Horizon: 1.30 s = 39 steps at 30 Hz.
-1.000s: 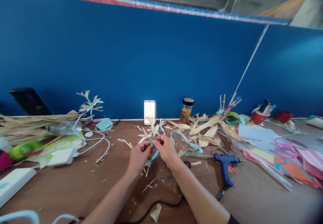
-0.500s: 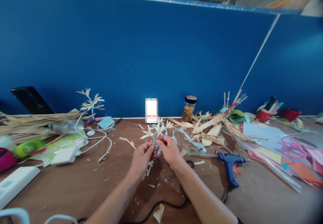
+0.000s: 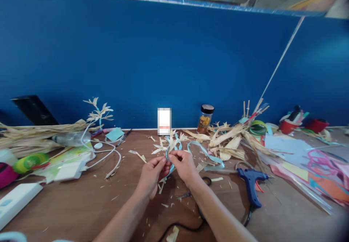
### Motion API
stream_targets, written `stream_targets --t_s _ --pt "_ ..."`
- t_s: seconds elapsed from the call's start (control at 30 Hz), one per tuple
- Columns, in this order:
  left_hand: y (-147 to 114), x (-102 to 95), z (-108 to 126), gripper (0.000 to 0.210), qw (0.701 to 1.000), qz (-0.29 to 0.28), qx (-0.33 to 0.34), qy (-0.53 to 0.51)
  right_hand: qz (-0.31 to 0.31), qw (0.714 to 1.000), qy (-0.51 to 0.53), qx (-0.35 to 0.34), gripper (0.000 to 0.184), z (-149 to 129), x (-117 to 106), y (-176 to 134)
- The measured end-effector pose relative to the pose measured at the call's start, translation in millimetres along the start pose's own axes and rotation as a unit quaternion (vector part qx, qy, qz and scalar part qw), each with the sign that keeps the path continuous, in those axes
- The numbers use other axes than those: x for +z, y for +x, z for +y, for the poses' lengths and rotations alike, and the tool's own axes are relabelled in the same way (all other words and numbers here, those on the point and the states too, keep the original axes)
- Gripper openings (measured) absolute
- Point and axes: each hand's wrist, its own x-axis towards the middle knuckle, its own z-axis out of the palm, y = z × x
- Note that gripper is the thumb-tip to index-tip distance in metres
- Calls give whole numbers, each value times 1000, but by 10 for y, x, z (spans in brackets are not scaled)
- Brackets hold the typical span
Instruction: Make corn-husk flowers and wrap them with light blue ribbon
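Between my two hands is a corn-husk flower stem (image 3: 167, 151), wrapped in light blue ribbon, with pale petals fanned out at its top. My left hand (image 3: 154, 173) pinches the lower part of the stem. My right hand (image 3: 185, 164) is closed at the stem's right side, its thumb and finger meeting on the ribbon wrap. Loose blue ribbon (image 3: 204, 151) curls over the table to the right of the flower. Scissors (image 3: 185, 194) lie partly hidden beneath my right forearm.
A blue glue gun (image 3: 251, 184) lies right of my arm, its black cord running below. Dried husks (image 3: 229, 138) and a dark-lidded jar (image 3: 205, 119) stand behind. At left are a finished-looking husk flower (image 3: 99, 113), white cables (image 3: 117, 154) and a power strip (image 3: 20, 205).
Both hands stay at the stem, with my fingers shifted slightly on the wrap. The whole view has moved a little, so the table's things sit slightly lower.
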Motion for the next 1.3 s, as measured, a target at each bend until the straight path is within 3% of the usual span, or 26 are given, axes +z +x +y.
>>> stream_targets --t_s 0.7,1.3 --pt "-16 36 14 20 999 33 -9 -15 10 1000 -2 15 7 -26 2 -20" --pt "41 -32 -48 22 1000 0 -17 3 12 999 44 15 8 -58 42 -18"
